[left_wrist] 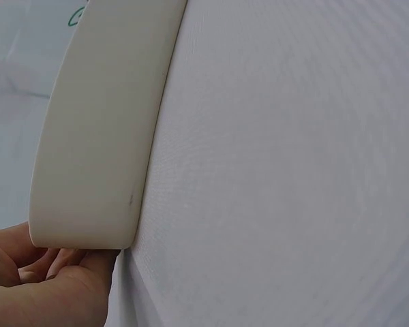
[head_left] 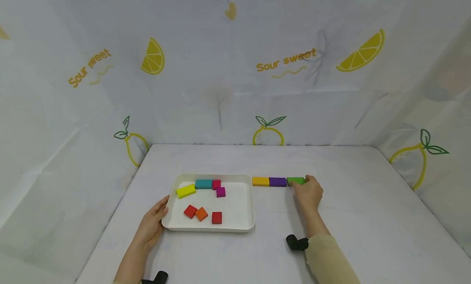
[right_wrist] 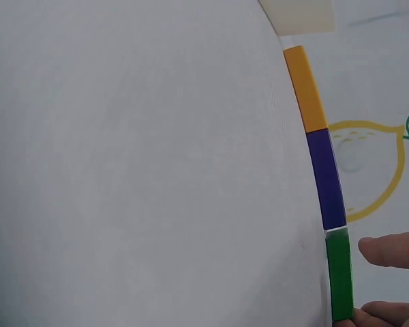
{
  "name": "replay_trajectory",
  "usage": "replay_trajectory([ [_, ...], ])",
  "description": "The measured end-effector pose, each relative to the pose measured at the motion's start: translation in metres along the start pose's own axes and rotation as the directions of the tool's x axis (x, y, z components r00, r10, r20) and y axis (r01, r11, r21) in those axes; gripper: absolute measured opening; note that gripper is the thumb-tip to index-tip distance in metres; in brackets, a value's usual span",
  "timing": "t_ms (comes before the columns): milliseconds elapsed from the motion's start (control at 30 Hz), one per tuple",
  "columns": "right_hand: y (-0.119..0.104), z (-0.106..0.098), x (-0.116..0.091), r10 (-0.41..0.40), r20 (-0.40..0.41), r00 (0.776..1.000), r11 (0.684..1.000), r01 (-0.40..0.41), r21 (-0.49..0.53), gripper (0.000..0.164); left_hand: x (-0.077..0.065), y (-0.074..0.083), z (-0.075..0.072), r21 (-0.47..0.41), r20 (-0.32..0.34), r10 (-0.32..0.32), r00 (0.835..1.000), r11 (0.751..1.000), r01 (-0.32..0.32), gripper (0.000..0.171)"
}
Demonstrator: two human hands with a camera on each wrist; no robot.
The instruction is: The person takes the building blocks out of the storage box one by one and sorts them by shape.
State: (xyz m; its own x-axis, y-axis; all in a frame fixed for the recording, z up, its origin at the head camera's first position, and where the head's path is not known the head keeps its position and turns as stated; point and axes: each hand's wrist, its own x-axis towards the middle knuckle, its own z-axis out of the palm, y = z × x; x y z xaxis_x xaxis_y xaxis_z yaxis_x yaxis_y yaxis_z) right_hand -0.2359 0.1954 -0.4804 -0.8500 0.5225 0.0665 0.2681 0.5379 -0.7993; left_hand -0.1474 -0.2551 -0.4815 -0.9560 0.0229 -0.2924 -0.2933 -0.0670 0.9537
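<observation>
A white tray (head_left: 235, 206) lies on the table, with several coloured blocks inside. At its left end is my left hand (head_left: 151, 223), fingertips against the outer wall; the left wrist view shows the fingers (left_wrist: 75, 279) right at the tray's corner. Right of the tray, a yellow-orange block (head_left: 260, 181), a purple block (head_left: 277, 182) and a green block (head_left: 295, 180) form a row. My right hand (head_left: 310, 193) touches the green block's right end with its fingertips. In the right wrist view the thumb (right_wrist: 388, 251) stands apart from the green block, which nearly meets the purple one.
In the tray are a teal block (head_left: 203, 184), a yellow block (head_left: 186, 191), a magenta cube (head_left: 220, 192), an orange cube (head_left: 201, 213) and several red or pinkish cubes. A white cloth with lemon prints (head_left: 268, 135) hangs behind the table.
</observation>
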Motion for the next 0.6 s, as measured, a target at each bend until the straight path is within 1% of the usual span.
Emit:
replay_trajectory([
  [233, -0.0014, 0.0007, -0.0007, 0.000, -0.003, 1.000, 1.000, 0.000, 0.029, 0.057, 0.0003, -0.0003, -0.0018, -0.001, -0.002, 0.002, 1.000, 1.000, -0.002, 0.055],
  [467, -0.0009, -0.0007, -0.0009, -0.008, -0.003, 1.000, 1.000, 0.008, 0.029, 0.056, 0.0008, -0.0008, -0.0013, -0.003, -0.008, -0.001, 1.000, 1.000, 0.001, 0.054],
  [600, 0.0025, -0.0015, 0.0003, -0.011, -0.008, 1.000, 1.000, 0.011, 0.025, 0.056, 0.0013, -0.0006, -0.0004, 0.005, 0.002, 0.002, 1.000, 1.000, -0.002, 0.056],
])
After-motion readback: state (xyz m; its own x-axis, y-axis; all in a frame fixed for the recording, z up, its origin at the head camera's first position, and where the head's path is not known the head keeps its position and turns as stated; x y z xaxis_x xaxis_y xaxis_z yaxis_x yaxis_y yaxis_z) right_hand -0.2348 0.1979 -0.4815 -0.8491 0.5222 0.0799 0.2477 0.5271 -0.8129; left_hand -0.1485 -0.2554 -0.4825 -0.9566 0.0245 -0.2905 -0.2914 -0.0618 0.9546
